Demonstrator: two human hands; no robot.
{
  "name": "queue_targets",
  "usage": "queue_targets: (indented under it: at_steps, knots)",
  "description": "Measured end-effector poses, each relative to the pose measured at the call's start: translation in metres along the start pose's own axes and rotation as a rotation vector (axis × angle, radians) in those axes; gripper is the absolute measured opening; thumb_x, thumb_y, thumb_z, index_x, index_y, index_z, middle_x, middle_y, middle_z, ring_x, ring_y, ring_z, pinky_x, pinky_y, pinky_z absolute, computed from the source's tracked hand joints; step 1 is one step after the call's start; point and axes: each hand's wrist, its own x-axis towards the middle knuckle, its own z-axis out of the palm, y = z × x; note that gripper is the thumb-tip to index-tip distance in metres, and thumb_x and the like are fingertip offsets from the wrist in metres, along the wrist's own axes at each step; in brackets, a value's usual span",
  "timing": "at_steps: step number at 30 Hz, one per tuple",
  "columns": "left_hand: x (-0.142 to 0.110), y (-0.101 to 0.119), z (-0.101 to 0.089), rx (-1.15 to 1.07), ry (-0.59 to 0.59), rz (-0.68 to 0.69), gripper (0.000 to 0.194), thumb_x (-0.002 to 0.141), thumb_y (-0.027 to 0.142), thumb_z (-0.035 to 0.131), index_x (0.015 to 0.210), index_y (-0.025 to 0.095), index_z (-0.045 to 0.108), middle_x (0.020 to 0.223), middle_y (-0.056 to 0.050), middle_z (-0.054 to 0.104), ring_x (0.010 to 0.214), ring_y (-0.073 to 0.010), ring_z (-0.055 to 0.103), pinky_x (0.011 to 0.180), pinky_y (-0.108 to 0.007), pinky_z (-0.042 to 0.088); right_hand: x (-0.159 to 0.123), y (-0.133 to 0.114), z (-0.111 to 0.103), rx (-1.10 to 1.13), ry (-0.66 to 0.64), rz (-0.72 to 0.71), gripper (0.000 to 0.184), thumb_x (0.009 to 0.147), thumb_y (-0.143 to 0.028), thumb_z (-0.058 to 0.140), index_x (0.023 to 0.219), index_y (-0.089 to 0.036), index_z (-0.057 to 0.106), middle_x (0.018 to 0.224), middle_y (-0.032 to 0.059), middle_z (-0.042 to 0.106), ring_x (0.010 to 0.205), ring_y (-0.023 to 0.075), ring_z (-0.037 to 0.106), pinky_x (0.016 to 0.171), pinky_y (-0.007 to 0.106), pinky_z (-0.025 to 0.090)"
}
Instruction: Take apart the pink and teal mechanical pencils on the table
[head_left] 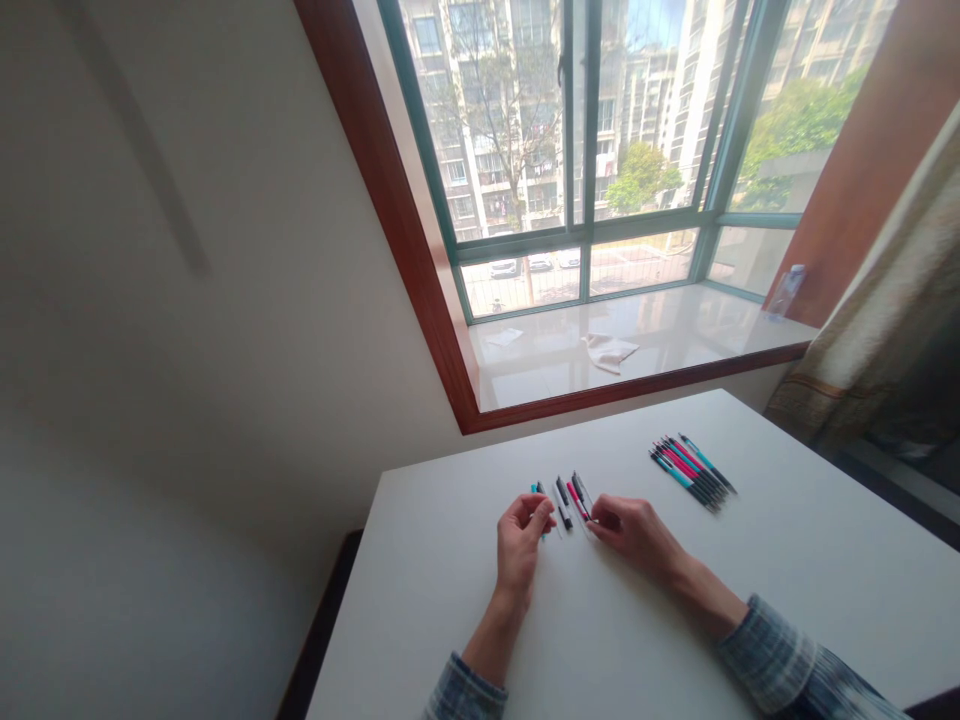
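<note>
looks like picking through slim black-and-red plastic parts (563, 492) left of the teal-and-red plastic pens (691, 472), left hand (521, 538) pinched on who-knows-what, can't tell if right hand (634, 527) grips any, next probably needs a steady pinch

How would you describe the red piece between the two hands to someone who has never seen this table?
Start at the white flat-topped table before the large green-framed window. Find the small group of slim pen pieces between the bare left hand and the bare right hand. The slender pinkish-red rod-shaped piece lies nearer the right hand, the only red one in that group.
</note>
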Motion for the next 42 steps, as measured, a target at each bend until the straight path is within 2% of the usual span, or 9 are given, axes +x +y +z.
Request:
queue_targets:
  at_steps: [5, 8, 11, 15, 19, 24, 33, 42]
  knots:
    - [-0.0008, 0.0004, 0.0005, 0.002, -0.014, 0.007, 0.032, 0.075, 0.043, 0.085, 0.090, 0.016, 0.076, 0.078, -0.003, 0.071, 0.068, -0.0132, 0.062, 0.072, -0.026, 0.051, 0.0029, -0.0006, -0.0031, -0.102, 0.033, -0.093, 0.010, 0.092, -0.025, 0.061, 0.090, -0.024, 0.070, 0.083, 0.0037, 0.070, 0.079, 0.0215, 0.063, 0.074, 0.033, 0.050]
    - [-0.0005, 0.0000, 0.0007, 0.002, -0.013, 0.009, 0.031, 0.074, 0.041, 0.085, 0.089, 0.016, 0.076, 0.077, -0.002, 0.070, 0.067, -0.0128, 0.061, 0.071, -0.025, 0.050, 0.0054, 0.0004, -0.0039, -0.143, 0.035, -0.144, 0.021, 0.095, -0.018, 0.055, 0.100, -0.027, 0.073, 0.096, 0.0062, 0.070, 0.092, 0.0241, 0.062, 0.084, 0.038, 0.052]
    - [-0.0005, 0.0001, 0.0009, 0.008, -0.017, 0.009, 0.030, 0.076, 0.041, 0.084, 0.090, 0.015, 0.075, 0.076, -0.002, 0.069, 0.067, -0.0125, 0.061, 0.070, -0.025, 0.050, 0.0064, 0.0014, -0.0028, -0.156, 0.019, -0.156, 0.029, 0.096, -0.015, 0.053, 0.106, -0.030, 0.075, 0.105, 0.0069, 0.068, 0.098, 0.0245, 0.061, 0.087, 0.039, 0.053]
    - [-0.0006, 0.0002, 0.0010, 0.012, -0.022, 0.012, 0.031, 0.076, 0.041, 0.084, 0.090, 0.015, 0.075, 0.076, -0.002, 0.069, 0.067, -0.0125, 0.061, 0.070, -0.025, 0.050, 0.0056, 0.0009, -0.0018, -0.156, 0.018, -0.163, 0.027, 0.093, -0.014, 0.059, 0.108, -0.031, 0.075, 0.109, 0.0070, 0.067, 0.103, 0.0249, 0.060, 0.090, 0.040, 0.054]
    - [-0.0002, -0.0010, 0.0006, 0.016, -0.020, 0.016, 0.032, 0.075, 0.041, 0.084, 0.089, 0.015, 0.075, 0.075, -0.002, 0.069, 0.066, -0.0124, 0.060, 0.068, -0.024, 0.049, 0.0032, -0.0035, -0.0042, -0.155, 0.017, -0.200, 0.023, 0.087, -0.011, 0.064, 0.098, -0.029, 0.075, 0.112, 0.0072, 0.065, 0.108, 0.0257, 0.059, 0.092, 0.041, 0.054]
    - [0.0002, -0.0018, 0.0010, 0.021, -0.027, 0.019, 0.031, 0.077, 0.041, 0.082, 0.090, 0.014, 0.074, 0.075, -0.002, 0.068, 0.066, -0.0120, 0.060, 0.069, -0.024, 0.049, 0.0006, -0.0062, -0.0052, -0.192, -0.005, -0.239, 0.025, 0.079, -0.005, 0.066, 0.089, -0.026, 0.074, 0.112, 0.0065, 0.065, 0.107, 0.0254, 0.058, 0.091, 0.040, 0.054]
    - [-0.0009, -0.0005, 0.0025, 0.028, -0.020, 0.012, 0.030, 0.077, 0.041, 0.082, 0.090, 0.015, 0.074, 0.076, -0.002, 0.068, 0.067, -0.0124, 0.060, 0.069, -0.023, 0.050, 0.0002, -0.0027, -0.0011, -0.220, -0.026, -0.268, 0.020, 0.085, -0.010, 0.065, 0.088, -0.027, 0.075, 0.106, 0.0060, 0.067, 0.102, 0.0242, 0.059, 0.087, 0.039, 0.056]
    - [-0.0004, -0.0002, 0.0023, 0.031, -0.024, 0.014, 0.030, 0.078, 0.041, 0.081, 0.090, 0.015, 0.074, 0.075, -0.001, 0.067, 0.067, -0.0119, 0.060, 0.068, -0.023, 0.050, 0.0010, -0.0024, -0.0018, -0.231, -0.015, -0.266, 0.023, 0.084, -0.008, 0.067, 0.090, -0.028, 0.076, 0.106, 0.0056, 0.067, 0.102, 0.0234, 0.060, 0.087, 0.038, 0.056]
